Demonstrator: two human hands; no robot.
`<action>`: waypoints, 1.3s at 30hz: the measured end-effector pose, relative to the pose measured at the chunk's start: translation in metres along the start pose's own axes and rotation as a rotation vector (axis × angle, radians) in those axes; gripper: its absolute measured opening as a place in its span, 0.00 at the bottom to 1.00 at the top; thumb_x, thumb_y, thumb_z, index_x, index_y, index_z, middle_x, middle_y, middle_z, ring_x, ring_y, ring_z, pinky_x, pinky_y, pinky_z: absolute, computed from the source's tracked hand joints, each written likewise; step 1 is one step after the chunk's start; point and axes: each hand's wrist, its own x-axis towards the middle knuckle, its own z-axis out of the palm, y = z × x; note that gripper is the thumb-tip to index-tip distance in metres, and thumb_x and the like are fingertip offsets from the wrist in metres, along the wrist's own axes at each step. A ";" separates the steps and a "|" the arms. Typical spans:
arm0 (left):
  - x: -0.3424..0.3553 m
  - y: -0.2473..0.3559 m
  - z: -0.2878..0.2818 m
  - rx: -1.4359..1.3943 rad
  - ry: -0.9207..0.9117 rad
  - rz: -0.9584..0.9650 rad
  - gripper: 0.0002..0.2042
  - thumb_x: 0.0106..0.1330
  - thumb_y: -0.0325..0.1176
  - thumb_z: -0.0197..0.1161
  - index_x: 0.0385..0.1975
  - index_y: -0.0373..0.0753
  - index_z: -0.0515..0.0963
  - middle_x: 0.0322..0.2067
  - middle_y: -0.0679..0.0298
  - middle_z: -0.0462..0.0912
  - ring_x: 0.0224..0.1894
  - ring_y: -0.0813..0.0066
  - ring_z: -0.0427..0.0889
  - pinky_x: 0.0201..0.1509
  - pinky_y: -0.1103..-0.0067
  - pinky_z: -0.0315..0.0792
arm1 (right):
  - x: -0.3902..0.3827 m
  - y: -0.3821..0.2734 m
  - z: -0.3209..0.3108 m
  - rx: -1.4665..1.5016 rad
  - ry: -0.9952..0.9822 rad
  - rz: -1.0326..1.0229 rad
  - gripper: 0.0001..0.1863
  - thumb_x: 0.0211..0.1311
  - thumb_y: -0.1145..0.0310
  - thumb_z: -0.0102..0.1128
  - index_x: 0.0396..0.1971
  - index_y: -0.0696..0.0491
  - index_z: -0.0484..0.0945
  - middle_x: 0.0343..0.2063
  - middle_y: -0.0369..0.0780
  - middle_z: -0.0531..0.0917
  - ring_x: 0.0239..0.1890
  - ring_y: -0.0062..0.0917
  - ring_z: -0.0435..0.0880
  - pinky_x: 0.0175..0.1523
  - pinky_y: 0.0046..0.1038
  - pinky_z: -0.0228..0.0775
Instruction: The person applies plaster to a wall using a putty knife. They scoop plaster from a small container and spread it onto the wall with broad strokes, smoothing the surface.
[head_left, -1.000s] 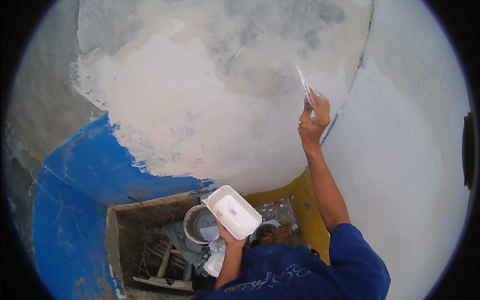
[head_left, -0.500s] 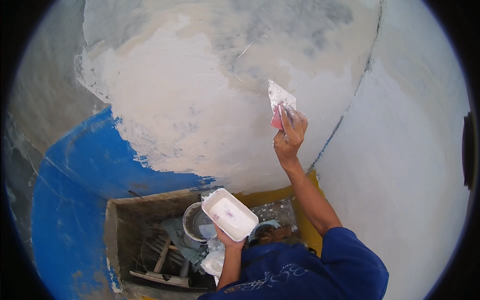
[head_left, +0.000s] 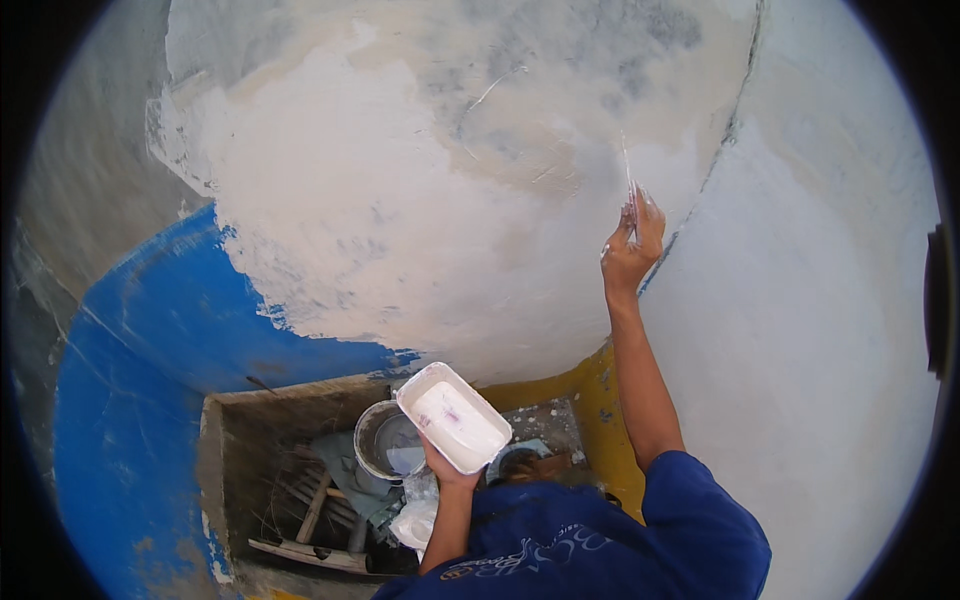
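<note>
Scraper: thin blade seen edge-on, pinched in closed fingers of right hand, raised against the wall where pale filler meets grey. Tray: white, rectangular, filler inside, held from beneath by left hand, fingers closed under it. Below: bucket, wooden box, blue paint patch, yellow band.
</note>
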 end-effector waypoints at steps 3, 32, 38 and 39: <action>0.006 -0.005 0.001 -0.013 0.011 -0.017 0.30 0.71 0.57 0.47 0.67 0.46 0.65 0.62 0.60 0.73 0.63 0.53 0.73 0.66 0.50 0.66 | 0.003 0.005 0.021 -0.041 -0.046 -0.001 0.28 0.52 0.88 0.57 0.56 0.56 0.78 0.50 0.43 0.81 0.52 0.39 0.75 0.57 0.38 0.67; -0.001 0.010 -0.002 0.037 0.037 0.083 0.32 0.70 0.60 0.48 0.68 0.46 0.64 0.62 0.59 0.73 0.62 0.52 0.73 0.66 0.51 0.67 | -0.035 -0.074 0.040 0.248 -0.183 -0.108 0.34 0.41 0.91 0.57 0.53 0.52 0.82 0.50 0.43 0.80 0.51 0.41 0.73 0.58 0.38 0.66; 0.000 0.003 -0.003 0.004 0.037 0.015 0.32 0.70 0.60 0.48 0.68 0.46 0.64 0.62 0.59 0.73 0.62 0.51 0.73 0.66 0.50 0.66 | -0.094 -0.047 0.074 0.139 -0.488 -0.327 0.35 0.46 0.84 0.58 0.58 0.45 0.77 0.57 0.39 0.72 0.58 0.40 0.66 0.62 0.41 0.56; -0.001 0.002 -0.003 0.003 0.037 0.018 0.32 0.70 0.60 0.48 0.68 0.46 0.64 0.62 0.59 0.73 0.62 0.51 0.73 0.66 0.50 0.66 | -0.106 -0.058 0.066 0.168 -0.555 -0.300 0.34 0.45 0.84 0.58 0.57 0.45 0.78 0.57 0.39 0.73 0.58 0.39 0.68 0.63 0.40 0.56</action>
